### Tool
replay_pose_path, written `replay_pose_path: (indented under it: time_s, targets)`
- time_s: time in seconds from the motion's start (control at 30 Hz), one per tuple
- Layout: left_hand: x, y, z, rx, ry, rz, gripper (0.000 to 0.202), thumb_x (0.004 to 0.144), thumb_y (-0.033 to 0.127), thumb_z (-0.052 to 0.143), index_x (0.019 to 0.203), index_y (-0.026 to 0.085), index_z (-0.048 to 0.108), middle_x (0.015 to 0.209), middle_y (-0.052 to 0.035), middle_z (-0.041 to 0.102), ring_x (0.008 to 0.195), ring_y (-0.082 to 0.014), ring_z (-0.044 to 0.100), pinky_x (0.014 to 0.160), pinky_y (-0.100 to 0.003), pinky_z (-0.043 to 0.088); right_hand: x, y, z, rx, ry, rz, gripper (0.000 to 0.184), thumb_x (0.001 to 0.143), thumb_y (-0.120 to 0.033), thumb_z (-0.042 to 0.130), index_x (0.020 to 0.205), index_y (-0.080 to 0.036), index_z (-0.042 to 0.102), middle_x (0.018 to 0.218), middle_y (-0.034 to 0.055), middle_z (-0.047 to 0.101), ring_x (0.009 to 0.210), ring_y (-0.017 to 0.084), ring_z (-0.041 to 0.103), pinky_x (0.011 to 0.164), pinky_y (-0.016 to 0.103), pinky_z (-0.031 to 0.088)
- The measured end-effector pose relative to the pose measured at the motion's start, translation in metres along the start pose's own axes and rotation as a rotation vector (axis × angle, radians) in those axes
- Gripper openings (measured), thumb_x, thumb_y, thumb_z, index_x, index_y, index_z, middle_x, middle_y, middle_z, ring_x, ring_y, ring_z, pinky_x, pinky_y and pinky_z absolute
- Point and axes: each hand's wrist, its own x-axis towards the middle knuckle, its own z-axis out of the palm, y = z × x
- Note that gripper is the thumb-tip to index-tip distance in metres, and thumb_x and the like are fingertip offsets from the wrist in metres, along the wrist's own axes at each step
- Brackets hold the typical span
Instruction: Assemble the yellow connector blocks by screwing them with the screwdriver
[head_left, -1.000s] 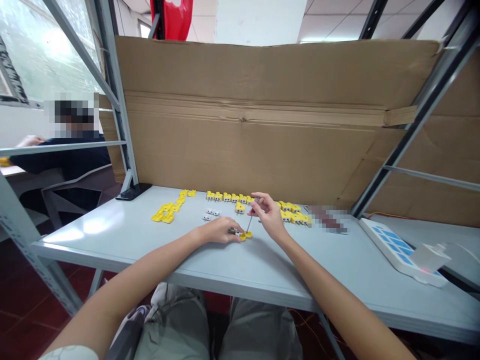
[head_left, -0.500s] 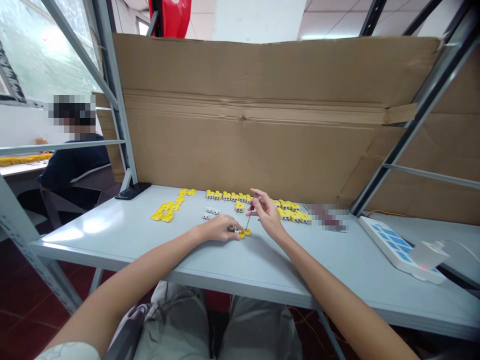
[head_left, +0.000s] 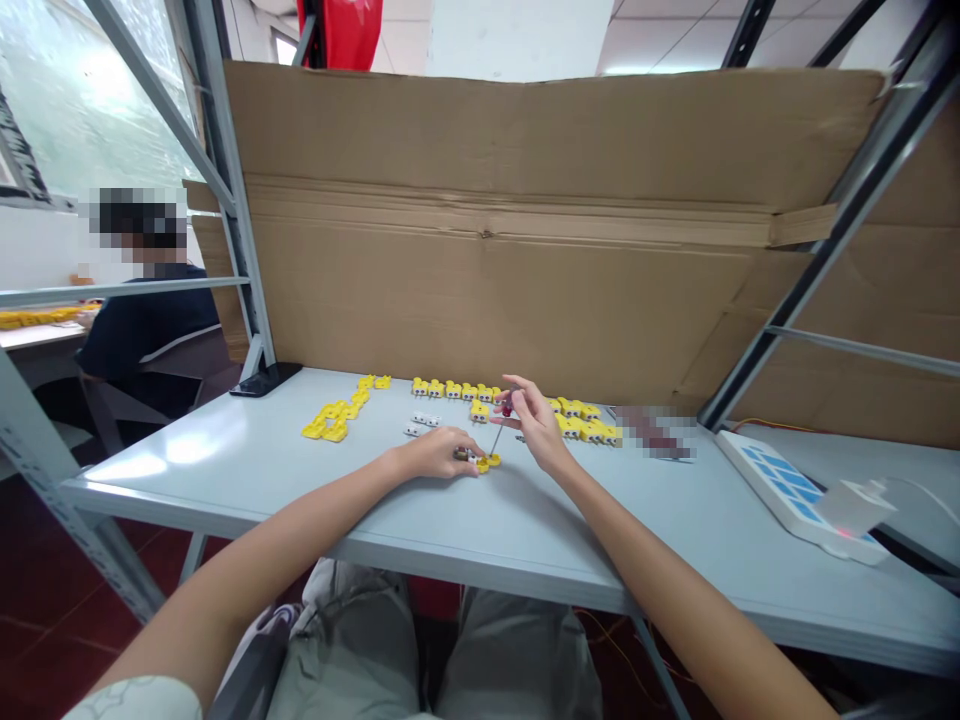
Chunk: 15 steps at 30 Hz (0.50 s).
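Left hand (head_left: 435, 453), fingers curled down, steadies a small, light-looking, stiff yellow plastic part (head_left: 486, 465) by its edge; right hand (head_left: 535, 421) pinches a slim red-handled screwdriver (head_left: 507, 407).

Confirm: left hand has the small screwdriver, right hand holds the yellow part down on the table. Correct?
No, the hands are swapped. The right hand has the small screwdriver, and the left hand holds the yellow part down on the table. The head view shows it.
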Motion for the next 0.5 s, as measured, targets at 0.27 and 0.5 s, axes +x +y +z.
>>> replay_pose_path:
  time_s: [0.27,0.5]
  targets:
    - [0.0001,-0.0015,0.0010,0.003,-0.002,0.000,0.031,0.082,0.034,0.068,0.108,0.018,0.069,0.095,-0.0092,0.070,0.085,-0.0185,0.064,0.082,-0.026,0.044,0.0021,-0.0001,-0.0016,-0.021,0.069,0.021,0.039,0.069,-0.049,0.073,0.097,-0.026,0.059,0.069,-0.0056,0.044,0.060,0.013,0.057,0.063,0.038,0.062]
    - [-0.0003,-0.0005,0.0003,-0.014,-0.002,-0.008,0.030,0.082,0.034,0.068,0.108,0.019,0.069,0.096,-0.0086,0.070,0.086,-0.0185,0.064,0.083,-0.026,0.044,0.0012,0.0020,-0.0014,0.010,-0.024,0.011,0.039,0.079,-0.052,0.061,0.107,-0.026,0.056,0.082,-0.0005,0.058,0.075,0.015,0.061,0.072,0.042,0.061]
